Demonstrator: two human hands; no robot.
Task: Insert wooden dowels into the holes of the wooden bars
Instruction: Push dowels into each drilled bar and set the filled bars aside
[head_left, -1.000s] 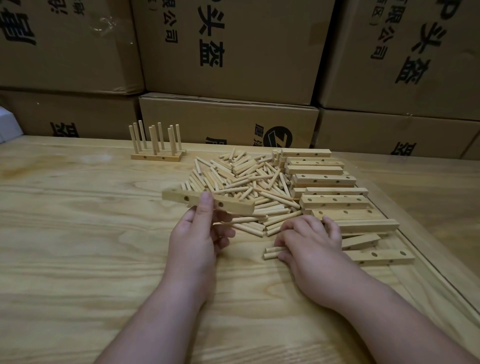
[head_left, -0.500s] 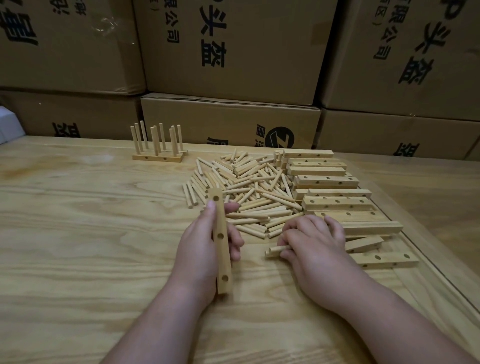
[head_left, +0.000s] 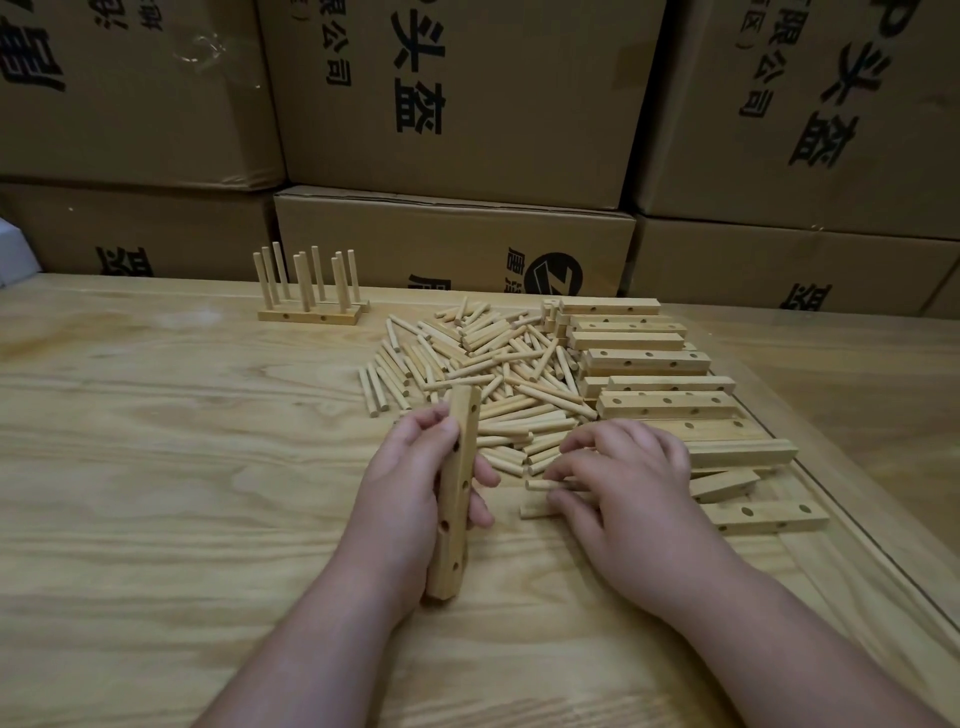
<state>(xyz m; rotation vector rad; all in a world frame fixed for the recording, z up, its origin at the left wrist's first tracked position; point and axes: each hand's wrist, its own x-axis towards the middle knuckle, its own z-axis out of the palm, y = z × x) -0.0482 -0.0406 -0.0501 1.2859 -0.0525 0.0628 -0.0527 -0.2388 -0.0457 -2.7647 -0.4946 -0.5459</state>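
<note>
On the pale plywood table, just short of centre, the left hand grips a wooden bar lengthwise, fingers and thumb curled round it, its near end resting on the table and its holed face turned up; five holes show along it, all empty. At three o'clock from it the right hand lies over two loose dowels at the near edge of the pile, its fingertips pinching the farther one. I judge the work barely begun: at eleven o'clock stand the finished pieces, apparently two bars side by side, carrying about ten upright dowels. Everything else waits. The heap of loose dowels at twelve o'clock holds far too many to count, easily several dozen. At two o'clock lies the stack of unfilled bars, roughly a dozen visible, some half hidden beneath others. Behind the table stand stacked cardboard cartons.
</note>
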